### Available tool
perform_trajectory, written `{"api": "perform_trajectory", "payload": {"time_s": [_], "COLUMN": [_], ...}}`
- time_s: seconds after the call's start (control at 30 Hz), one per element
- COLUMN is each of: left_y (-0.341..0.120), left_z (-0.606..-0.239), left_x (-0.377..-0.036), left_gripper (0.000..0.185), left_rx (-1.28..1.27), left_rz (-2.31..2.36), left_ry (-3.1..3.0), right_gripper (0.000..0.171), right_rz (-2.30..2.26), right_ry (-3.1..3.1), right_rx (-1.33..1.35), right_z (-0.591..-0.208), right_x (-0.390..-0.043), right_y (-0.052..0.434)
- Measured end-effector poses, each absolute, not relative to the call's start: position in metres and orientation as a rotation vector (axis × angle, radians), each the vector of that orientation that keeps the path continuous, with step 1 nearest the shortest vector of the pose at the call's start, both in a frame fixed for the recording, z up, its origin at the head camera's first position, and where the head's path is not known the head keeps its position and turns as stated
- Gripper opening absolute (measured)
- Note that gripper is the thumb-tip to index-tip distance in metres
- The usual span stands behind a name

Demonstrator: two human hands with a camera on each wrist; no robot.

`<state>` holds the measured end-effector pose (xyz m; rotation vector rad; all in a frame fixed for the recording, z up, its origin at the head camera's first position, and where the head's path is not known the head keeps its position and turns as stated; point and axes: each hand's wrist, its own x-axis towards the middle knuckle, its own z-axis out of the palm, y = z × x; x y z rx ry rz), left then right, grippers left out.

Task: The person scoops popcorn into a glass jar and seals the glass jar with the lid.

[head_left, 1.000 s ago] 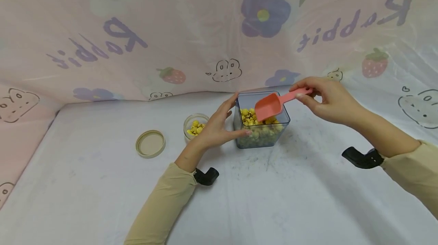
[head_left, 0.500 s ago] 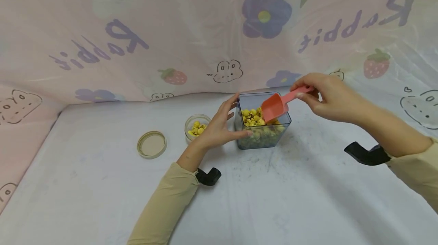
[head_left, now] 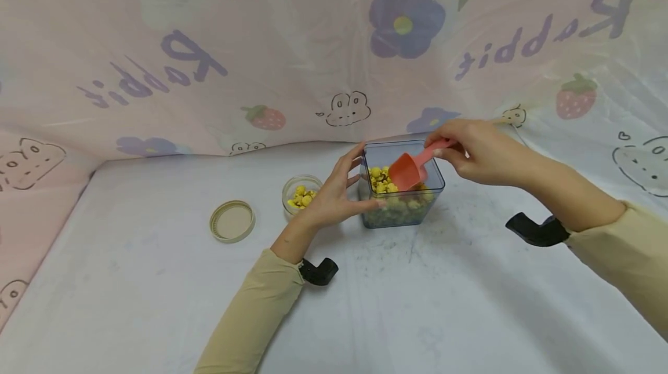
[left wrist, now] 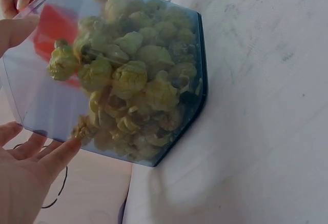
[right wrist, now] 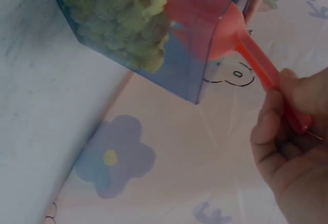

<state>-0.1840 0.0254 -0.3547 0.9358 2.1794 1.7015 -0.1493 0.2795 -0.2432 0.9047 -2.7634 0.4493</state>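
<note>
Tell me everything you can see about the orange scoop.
The orange scoop looks like smooth, one-piece plastic: a short straight handle widening into a deep bowl with a squared mouth. It is tilted, bowl down inside the clear square container, at the yellow popcorn, handle rising over the rim to the right. The right hand pinches the handle's end. Whether the bowl holds anything cannot be seen.

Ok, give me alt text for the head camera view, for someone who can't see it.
A right hand dips a pink scoop into a clear square tub of yellow popcorn while the left hand steadies the tub's side. Left of them on the white table sit a small glass jar of popcorn and a beige lid.
</note>
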Motion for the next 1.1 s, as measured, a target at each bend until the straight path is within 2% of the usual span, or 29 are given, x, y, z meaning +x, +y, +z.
{"api": "perform_trajectory", "payload": {"time_s": [0.37, 1.1], "left_y": [0.026, 0.025], "left_z": [-0.358, -0.356], "left_x": [-0.185, -0.186], "left_gripper": [0.104, 0.105], "left_rx": [0.964, 0.940], "left_rz": [1.729, 1.731], "left_ry": [2.150, 2.119], "right_gripper": [0.016, 0.024], "right_rz": [0.632, 1.230], "right_ry": [-2.721, -2.851], "right_rx": [0.930, 0.557], "right_z": [-0.273, -0.285], "right_x": [-0.157, -0.145], "right_y": [0.281, 0.287]}}
